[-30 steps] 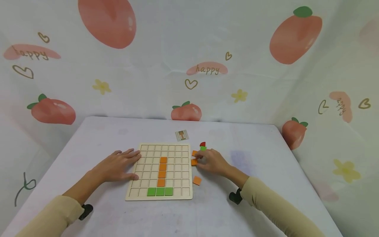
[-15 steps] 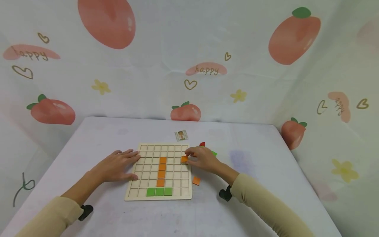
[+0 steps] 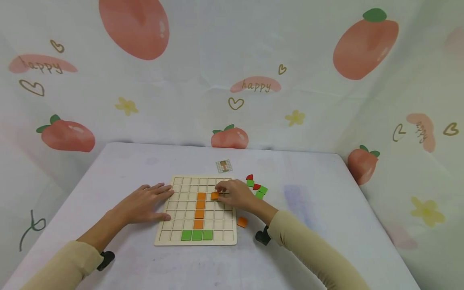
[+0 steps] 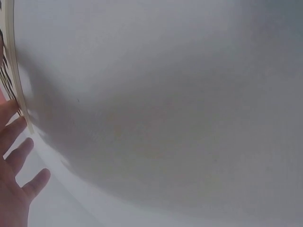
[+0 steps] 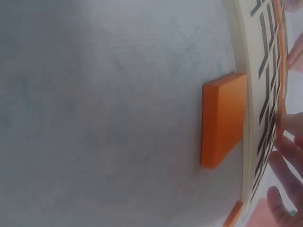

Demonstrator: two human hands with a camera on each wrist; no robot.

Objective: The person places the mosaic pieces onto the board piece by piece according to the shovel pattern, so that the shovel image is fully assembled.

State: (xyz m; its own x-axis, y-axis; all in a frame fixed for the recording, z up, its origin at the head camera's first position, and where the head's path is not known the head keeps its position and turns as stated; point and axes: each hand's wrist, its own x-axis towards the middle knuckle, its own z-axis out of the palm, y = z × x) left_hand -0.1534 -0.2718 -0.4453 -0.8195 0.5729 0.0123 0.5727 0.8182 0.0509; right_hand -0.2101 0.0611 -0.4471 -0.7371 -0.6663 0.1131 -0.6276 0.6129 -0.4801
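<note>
A pale wooden grid board [image 3: 181,209] lies on the table. My left hand [image 3: 142,204] rests on its left edge with fingers spread, and the fingertips touch the rim in the left wrist view. Over the board's right half, my right hand [image 3: 238,195] pinches an orange square tile [image 3: 214,196] between thumb and finger. Just left of that tile, a column of orange tiles [image 3: 199,214] fills the board's middle. Three green tiles [image 3: 197,235] sit in a row along the front. The right wrist view shows the right hand's fingers [image 5: 284,172] side-on at the board.
A loose orange tile [image 3: 242,222] lies by the board's right edge; the right wrist view shows another orange tile [image 5: 233,215] beside it. Further right are several green tiles [image 3: 259,195] and red quarter-round pieces [image 3: 249,177]. A small pattern card [image 3: 224,166] lies behind the board.
My right hand has picked up the orange tile from beside the board and carried it left over the grid, uncovering green and red pieces. My left hand has stayed put.
</note>
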